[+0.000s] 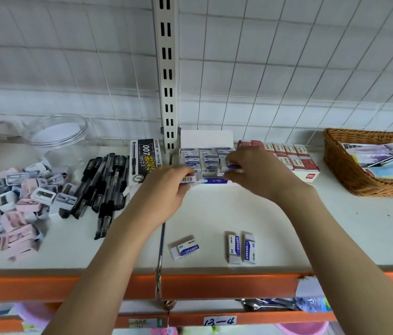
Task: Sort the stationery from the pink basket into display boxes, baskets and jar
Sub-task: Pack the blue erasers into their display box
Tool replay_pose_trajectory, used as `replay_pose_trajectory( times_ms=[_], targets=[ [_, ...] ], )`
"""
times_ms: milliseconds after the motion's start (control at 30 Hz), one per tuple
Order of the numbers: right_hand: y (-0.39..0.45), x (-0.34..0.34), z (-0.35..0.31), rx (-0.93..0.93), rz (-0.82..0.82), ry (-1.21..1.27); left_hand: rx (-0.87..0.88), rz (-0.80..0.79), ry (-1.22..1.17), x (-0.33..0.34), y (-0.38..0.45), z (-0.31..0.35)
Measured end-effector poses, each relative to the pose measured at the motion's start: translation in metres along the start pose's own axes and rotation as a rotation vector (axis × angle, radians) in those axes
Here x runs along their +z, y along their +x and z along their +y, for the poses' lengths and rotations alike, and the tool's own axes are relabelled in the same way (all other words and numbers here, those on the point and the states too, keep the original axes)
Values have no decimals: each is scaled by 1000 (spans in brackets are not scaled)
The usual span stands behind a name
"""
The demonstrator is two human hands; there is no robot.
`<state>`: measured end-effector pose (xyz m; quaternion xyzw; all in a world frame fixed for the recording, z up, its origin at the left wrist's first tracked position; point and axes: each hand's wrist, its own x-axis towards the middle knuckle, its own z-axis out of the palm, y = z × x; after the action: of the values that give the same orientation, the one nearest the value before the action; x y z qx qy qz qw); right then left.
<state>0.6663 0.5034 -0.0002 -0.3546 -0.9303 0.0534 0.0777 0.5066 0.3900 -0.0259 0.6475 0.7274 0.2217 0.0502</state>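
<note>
Two erasers are held, one in each hand. The left hand (166,187) pinches an eraser (188,180) with its barcode side up, and the right hand (253,172) pinches another eraser (232,169). Just behind both grips sits the eraser display box (205,163), nearly full. The right grip is nearest, right at the box's front right corner, where a gap seems to be left. Three loose erasers (235,247) lie well in front of the grips on the shelf (335,226), with open room around them.
</note>
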Motion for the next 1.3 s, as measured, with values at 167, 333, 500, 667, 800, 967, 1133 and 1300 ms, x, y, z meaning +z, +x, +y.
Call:
replay_pose_trajectory(
  times_ms=[167, 333, 500, 667, 800, 967, 1133, 1300],
  targets=[
    [21, 5, -5, 2, -75, -74, 9, -8, -18, -7, 33, -4],
    [26, 15, -9, 6, -133, -103, 29, -159, 116, 1, 52, -9],
    [27, 11, -10, -1, -146, -102, 27, -211, 138, -1, 59, -9],
    [24, 2, -6, 37, -98, -28, 24, -198, 179, 1, 60, -15],
    [22, 8, -1, 25, -128, 4, 58, -194, 151, 2, 58, -17],
    [18, 14, -2, 52, -99, 66, 100, -181, 134, 4, 53, -20],
    [13, 16, -1, 12, -109, 87, 189, -196, 218, 3, 50, -23],
    [13, 16, 1, -50, -132, 77, 255, -136, 175, 5, 45, -24]
  ],
)
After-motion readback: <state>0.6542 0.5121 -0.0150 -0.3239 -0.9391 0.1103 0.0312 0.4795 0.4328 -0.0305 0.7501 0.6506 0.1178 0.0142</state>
